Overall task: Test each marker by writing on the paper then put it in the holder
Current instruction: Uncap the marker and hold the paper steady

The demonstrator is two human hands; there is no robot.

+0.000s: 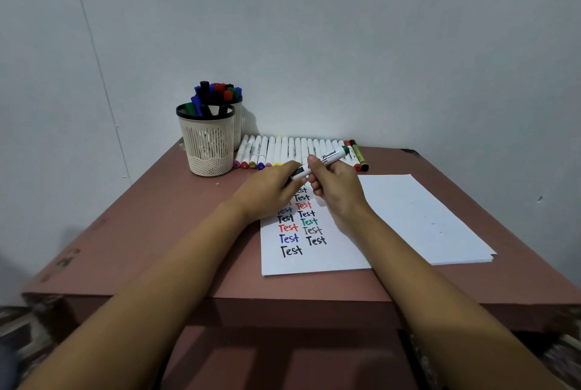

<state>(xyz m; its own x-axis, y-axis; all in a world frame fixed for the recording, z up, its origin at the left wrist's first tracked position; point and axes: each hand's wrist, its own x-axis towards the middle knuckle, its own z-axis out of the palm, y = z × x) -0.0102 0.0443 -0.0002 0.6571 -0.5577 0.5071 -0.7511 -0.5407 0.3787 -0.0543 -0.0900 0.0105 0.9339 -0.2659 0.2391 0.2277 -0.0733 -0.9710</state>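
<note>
You hold one marker (327,158) in both hands, just above the far end of the paper (314,260) and clear of it. The marker is tilted, w/ its green end up and away from the paper and its dark end down toward the sheet. The barrel is white w/ "Board" printed on it.

Your right hand (338,188) pinches the barrel's middle btwn thumb and forefinger (314,159). Its other fingers are curled under, close together, over the paper's top right part. Your left hand (267,191) comes in over the paper's top left corner, fingers pressed together and tips closed on the dark end. Can't tell if that end is a cap or the barrel's tail. Both forearms cross the table (157,232) edge nearest you, on either side of the paper.

The paper shows two columns of "Test" in black, red, blue and green; your hands hide the top lines.

The holder (207,147), cream mesh w/ a black rim, stands beyond the paper's far left corner, well apart from it. It has blue, green and black markers upright in it. A second holder (239,125) sits right behind it w/ more red, blue and green caps showing.

A row of white markers (283,150) lies side by side beyond the paper's far edge, against the wall (314,43). A red-ended and a black-ended marker (360,157) close the row on the right. A stack of blank sheets (424,216) lies to the right of the paper, partly under it.
</note>
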